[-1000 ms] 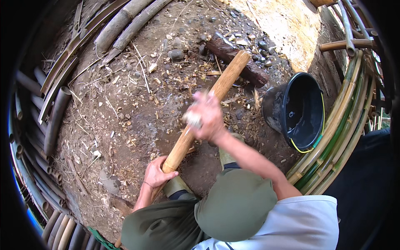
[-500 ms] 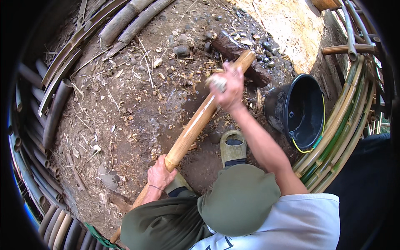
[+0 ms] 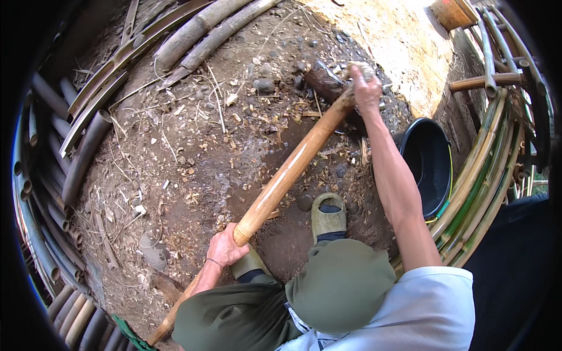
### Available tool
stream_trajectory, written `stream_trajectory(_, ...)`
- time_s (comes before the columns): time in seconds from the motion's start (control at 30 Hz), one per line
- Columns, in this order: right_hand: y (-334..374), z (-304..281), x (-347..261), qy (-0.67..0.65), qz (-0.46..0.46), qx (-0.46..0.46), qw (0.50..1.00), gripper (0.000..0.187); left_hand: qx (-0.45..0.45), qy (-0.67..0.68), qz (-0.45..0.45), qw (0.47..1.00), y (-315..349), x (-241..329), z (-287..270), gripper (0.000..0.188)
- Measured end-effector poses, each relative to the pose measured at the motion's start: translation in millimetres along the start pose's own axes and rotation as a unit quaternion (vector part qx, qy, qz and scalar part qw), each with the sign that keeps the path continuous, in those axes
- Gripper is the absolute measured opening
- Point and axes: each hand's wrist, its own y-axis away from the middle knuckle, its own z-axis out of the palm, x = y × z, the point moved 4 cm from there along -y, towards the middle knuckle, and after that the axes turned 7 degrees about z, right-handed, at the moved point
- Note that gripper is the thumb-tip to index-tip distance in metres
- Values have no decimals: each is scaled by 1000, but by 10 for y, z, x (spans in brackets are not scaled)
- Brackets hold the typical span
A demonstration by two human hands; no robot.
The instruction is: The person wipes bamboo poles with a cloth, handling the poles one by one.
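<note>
A tan bamboo pole (image 3: 293, 167) slants from my lower left to the upper middle, with a wet, pale streak along its upper side. My left hand (image 3: 227, 247) is wrapped round it near my left knee. At the far end, beside a dark wet log (image 3: 324, 81) on the ground, is my right hand (image 3: 367, 93). Its fingers are closed on a pale, crumpled wad (image 3: 361, 71), whose exact kind I cannot make out. The right hand covers part of the pole's tip, so I cannot tell whether the wad touches it.
A black bucket (image 3: 426, 169) stands right of my right forearm, near curved bamboo poles (image 3: 477, 187). Dark bamboo lengths (image 3: 50, 193) are stacked at left. Grey poles (image 3: 216, 44) lie at the upper left. Stones and wood chips litter the dirt. My sandal (image 3: 329, 216) is below the pole.
My right hand, with the pale wad, has moved up and away along the pole to its far end, straightening the arm. My left hand keeps its hold. The view has shifted slightly.
</note>
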Motion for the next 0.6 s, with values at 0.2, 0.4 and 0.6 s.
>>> stream_trajectory(0.2,500,-386,-986,-427,231,-245,839,51,9,7,27,1000,-13,-17,41,56)
stream_trajectory(0.4,610,-546,-653,-356,214,-160,895,44,11,-9,31,999,-42,21,25,55)
stream_trajectory(0.6,979,-103,-177,310,-294,39,904,50,26,0,42,999,-70,90,8,55)
